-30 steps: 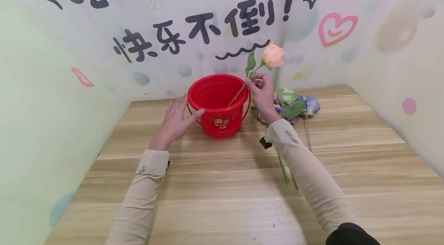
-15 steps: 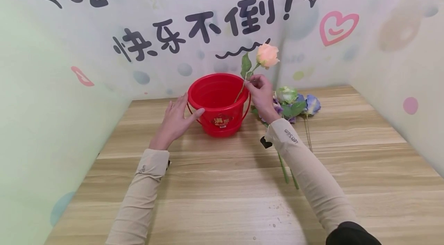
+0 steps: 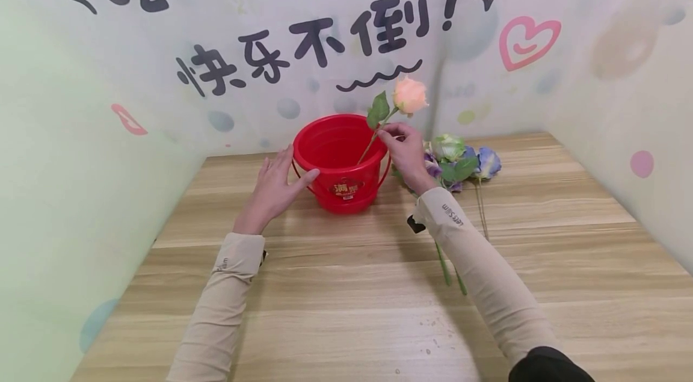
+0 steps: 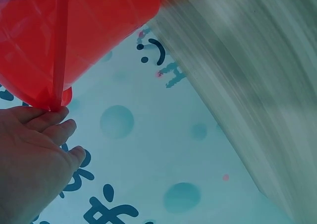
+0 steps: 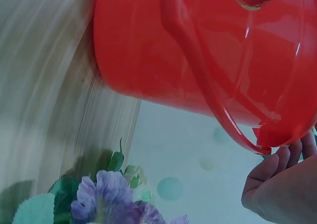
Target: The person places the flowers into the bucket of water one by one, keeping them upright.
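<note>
A red plastic bucket (image 3: 346, 206) with a wire-thin red handle stands upright at the back of the table. My left hand (image 3: 275, 186), fingers extended, rests against the left side of its rim; the left wrist view shows those fingertips (image 4: 58, 116) at the handle joint. Above the rim's right side, my right hand (image 3: 406, 152) pinches the stem of a peach rose (image 3: 409, 96) with green leaves. The stem slants down into the bucket, and its lower end is hidden. In the right wrist view, the right hand (image 5: 285, 184) appears beside the rim, the rose mostly hidden.
Right of the bucket lie more flowers: a pale green rose (image 3: 448, 148), a blue-violet bloom (image 3: 489, 163) and purple petals (image 5: 111, 199). Their stems point toward the table's front. A printed wall (image 3: 287, 84) stands close behind the bucket. Small droplets mark the table (image 3: 335, 310).
My right hand has shifted slightly left with the rose; the bloom has moved left and, most recently, lower. My left hand and the bucket have stayed in place.
</note>
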A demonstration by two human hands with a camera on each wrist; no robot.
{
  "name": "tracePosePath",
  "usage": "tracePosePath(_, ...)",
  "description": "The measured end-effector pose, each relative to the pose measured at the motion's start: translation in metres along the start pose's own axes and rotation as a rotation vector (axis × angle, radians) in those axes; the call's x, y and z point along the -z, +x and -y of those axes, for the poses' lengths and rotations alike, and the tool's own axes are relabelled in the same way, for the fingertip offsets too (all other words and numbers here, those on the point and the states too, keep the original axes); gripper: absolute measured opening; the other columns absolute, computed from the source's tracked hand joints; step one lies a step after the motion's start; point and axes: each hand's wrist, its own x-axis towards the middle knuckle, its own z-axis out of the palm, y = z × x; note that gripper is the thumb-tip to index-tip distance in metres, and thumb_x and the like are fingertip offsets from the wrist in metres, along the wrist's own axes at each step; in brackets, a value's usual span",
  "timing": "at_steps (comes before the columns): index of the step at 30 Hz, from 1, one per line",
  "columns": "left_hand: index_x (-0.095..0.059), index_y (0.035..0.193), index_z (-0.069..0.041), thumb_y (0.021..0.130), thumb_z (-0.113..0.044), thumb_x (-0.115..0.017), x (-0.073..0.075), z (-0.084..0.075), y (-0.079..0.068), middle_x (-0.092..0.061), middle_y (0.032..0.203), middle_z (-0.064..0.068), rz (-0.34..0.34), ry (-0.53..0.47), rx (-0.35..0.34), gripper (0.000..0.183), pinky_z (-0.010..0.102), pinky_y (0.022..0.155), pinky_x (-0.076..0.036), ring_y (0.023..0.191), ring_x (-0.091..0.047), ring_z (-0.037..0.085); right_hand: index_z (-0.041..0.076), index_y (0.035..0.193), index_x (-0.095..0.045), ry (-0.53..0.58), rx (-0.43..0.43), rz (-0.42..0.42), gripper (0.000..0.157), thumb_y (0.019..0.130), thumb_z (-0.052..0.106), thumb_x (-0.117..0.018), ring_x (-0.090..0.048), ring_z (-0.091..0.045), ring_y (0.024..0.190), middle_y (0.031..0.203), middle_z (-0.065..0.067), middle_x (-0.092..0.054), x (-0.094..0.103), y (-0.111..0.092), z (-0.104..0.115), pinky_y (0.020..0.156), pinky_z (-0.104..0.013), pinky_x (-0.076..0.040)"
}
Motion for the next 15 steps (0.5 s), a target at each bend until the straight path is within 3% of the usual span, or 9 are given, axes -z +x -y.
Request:
tracePosePath(5,-0.017,0.167,-0.009,0.095,-0.064,-0.059,-0.0002,-0.0012,-0.0005,-0.023,0.169,0.015,0.002,-0.002,0.009,0.100,0.055,0.125,-0.003,0.155,-0.016,0.036,-0.009,0.106,-0.073,-0.038,0.002,0.008,0.022,0.098,0.010,-0.066,-0.050,-0.011,0.071,0.086,0.002,-0.061,0.0019,-0.0004,0.0002,0.063,-0.021,-0.041)
tracePosePath(15,-0.016,0.167,-0.009,0.096,-0.067,-0.056,-0.0008,-0.0006,0.0000,-0.022,0.169,0.015,0.001,0.007,-0.012,0.100,0.054,0.125,-0.001,0.156,-0.017,0.036,-0.007,0.105,-0.075,-0.156,0.038,0.026,0.022,0.100,0.011,-0.063,-0.052,-0.013,0.082,0.100,-0.009,-0.062,0.0036,-0.0014,0.0018,0.066,-0.022,-0.044)
